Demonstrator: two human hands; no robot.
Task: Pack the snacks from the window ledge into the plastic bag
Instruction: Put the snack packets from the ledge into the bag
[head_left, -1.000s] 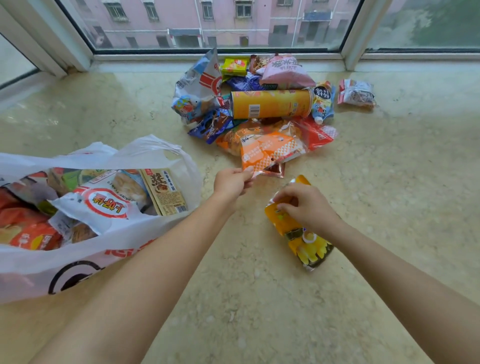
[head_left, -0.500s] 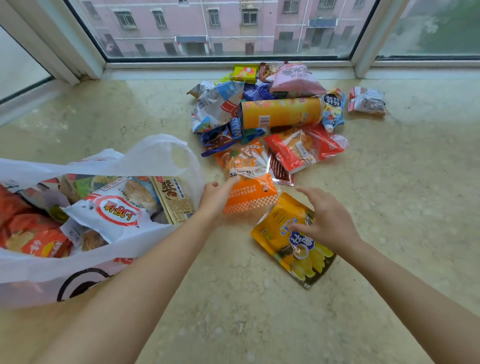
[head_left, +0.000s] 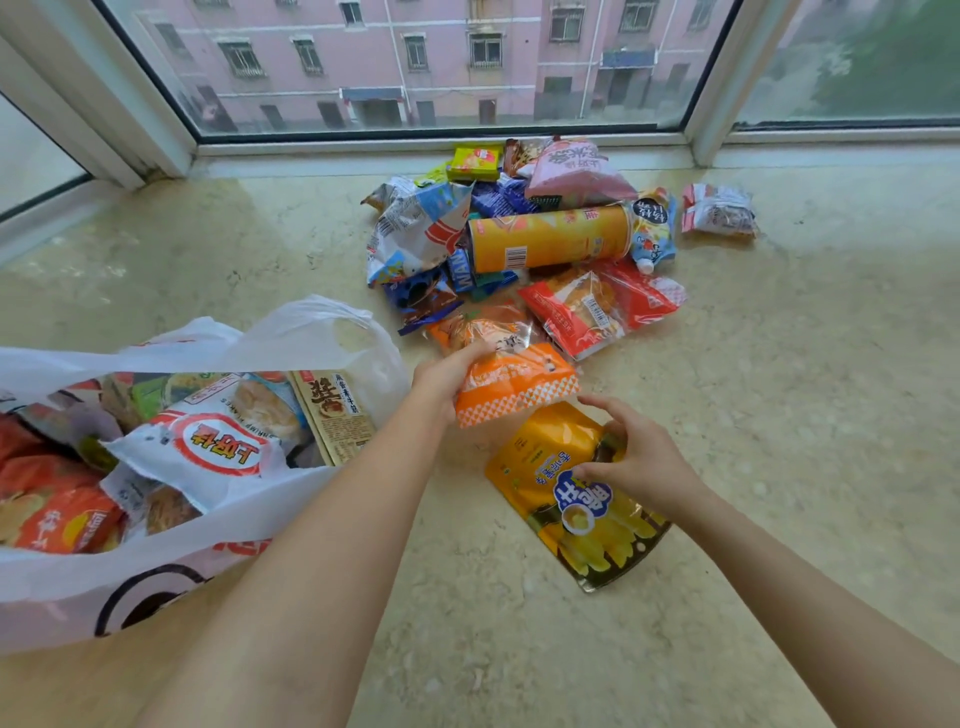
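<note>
Left hand: the left hand (head_left: 445, 378) grips the left edge of an orange snack packet (head_left: 511, 375), fingers curled over its top, thumb hidden beneath.
Orange snack packet: it sits at the near edge of the snack pile, its lower checkered edge just above the yellow pouch; whether it is lifted off the ledge cannot be told.
Right hand: the right hand (head_left: 636, 464) lies over the upper right part of a yellow pouch (head_left: 563, 486), fingers curled round its right edge and thumb pressing on its face.
Yellow pouch: it lies flat on the marble window ledge (head_left: 779, 415), tilted, with blue lettering and pictured yellow strips at its near end.
Plastic bag: the white plastic bag (head_left: 291, 343) lies on its side at the left of the ledge, mouth open toward the hands, already holding a white shrimp-flakes packet (head_left: 218, 441), a tan printed packet (head_left: 332, 415) and an orange crisp bag (head_left: 62, 514).
Snack pile: near the window frame lie an orange crisp tube (head_left: 550, 239) on its side, a red packet (head_left: 597, 306) just in front of it, a pink bag (head_left: 571, 171) behind, a blue and white bag (head_left: 415, 228) to the left and a blue spouted pouch (head_left: 653, 228) at the tube's right end.
Apart from the pile: a small red and white packet (head_left: 719, 210) lies alone to the right.
</note>
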